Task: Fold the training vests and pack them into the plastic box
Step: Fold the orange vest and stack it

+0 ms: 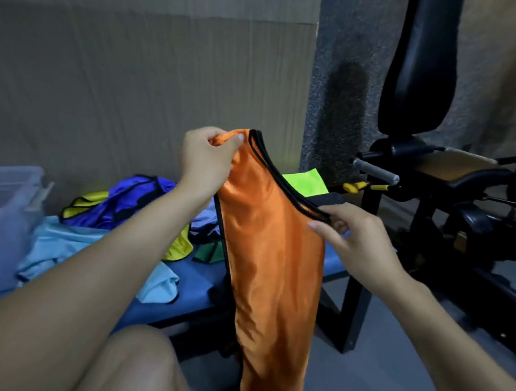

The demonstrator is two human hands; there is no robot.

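Note:
An orange training vest (272, 259) with black trim hangs in the air in front of me, its lower hem near my knee. My left hand (205, 155) pinches its upper left shoulder strap. Lower and to the right, my right hand (350, 232) pinches the other black-edged strap. A pile of loose vests lies on the blue bench (196, 296): a dark blue one (137, 196), a yellow one (85, 207), a light blue one (62, 246) and a green one (208, 252). A neon green vest (305, 184) lies at the bench's far end. The clear plastic box (1, 196) stands at the left.
A black weight machine (440, 187) with a padded back and a steel handle stands to the right of the bench. A cardboard-coloured wall runs behind. Grey floor shows under the hanging vest and to its right.

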